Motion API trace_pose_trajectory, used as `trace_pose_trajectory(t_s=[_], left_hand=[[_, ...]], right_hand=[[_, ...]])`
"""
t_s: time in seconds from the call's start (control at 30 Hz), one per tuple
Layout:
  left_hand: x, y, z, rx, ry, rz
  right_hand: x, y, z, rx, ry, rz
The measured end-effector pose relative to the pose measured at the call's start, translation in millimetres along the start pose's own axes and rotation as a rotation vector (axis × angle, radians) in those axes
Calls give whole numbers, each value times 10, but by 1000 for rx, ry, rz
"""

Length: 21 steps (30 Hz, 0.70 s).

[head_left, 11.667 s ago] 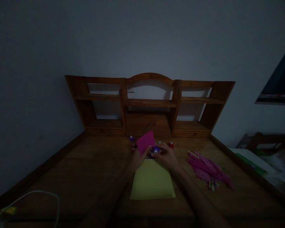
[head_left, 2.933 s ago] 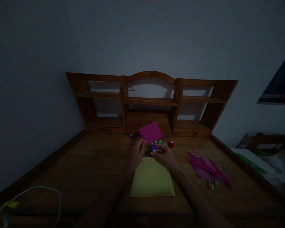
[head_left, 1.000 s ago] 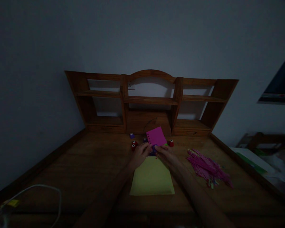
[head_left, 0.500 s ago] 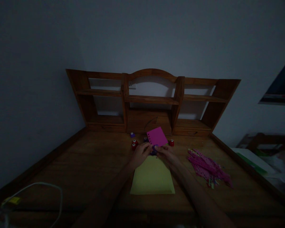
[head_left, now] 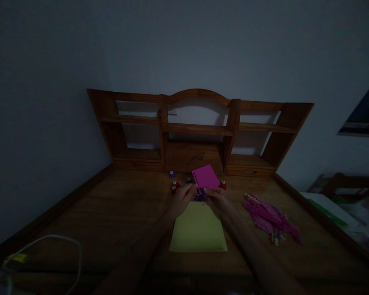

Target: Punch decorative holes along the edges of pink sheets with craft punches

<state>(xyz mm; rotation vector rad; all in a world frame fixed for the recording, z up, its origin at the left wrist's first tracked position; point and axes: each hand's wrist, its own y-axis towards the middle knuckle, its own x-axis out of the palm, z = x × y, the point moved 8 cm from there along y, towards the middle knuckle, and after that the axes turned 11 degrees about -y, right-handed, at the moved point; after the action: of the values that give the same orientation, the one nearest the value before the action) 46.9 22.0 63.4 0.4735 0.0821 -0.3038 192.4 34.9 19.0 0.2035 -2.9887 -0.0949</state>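
The room is dim. My left hand [head_left: 182,198] pinches the near edge of a small pink paper sheet [head_left: 206,177] that has a row of punched holes along its left side. My right hand [head_left: 219,197] is closed on a small purple paper punch [head_left: 199,195] that grips the same edge of the sheet. Both hands meet just beyond the far edge of a yellow paper sheet [head_left: 198,228] lying flat on the wooden desk [head_left: 110,213]. A tiny pink scrap lies on the yellow sheet near its far edge.
Several small punches, red [head_left: 174,187] and purple [head_left: 171,174], stand behind the hands. A pile of pink paper strips [head_left: 269,218] lies to the right. A wooden shelf unit [head_left: 199,131] lines the desk's back. A white cable [head_left: 43,250] loops at the near left.
The pink sheet has shifted slightly right in the punch, and my hands stay together at its near edge. Earlier the sheet was turned between punches.
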Motion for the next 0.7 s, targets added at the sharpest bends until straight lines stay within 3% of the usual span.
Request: trace_pose_trajectory(t_s=[0.2,0.5,0.7], left_hand=[[-70,7,-102,-86,-178,85],[0,-3,-346,-273,-316,64],[-26,58,-369,-183,-248,98]], right_hand=[[-50,-30,-15,20,41,45],[8,-29,12,9,-13,-8],[159,-141,-38,12,-118,-89]])
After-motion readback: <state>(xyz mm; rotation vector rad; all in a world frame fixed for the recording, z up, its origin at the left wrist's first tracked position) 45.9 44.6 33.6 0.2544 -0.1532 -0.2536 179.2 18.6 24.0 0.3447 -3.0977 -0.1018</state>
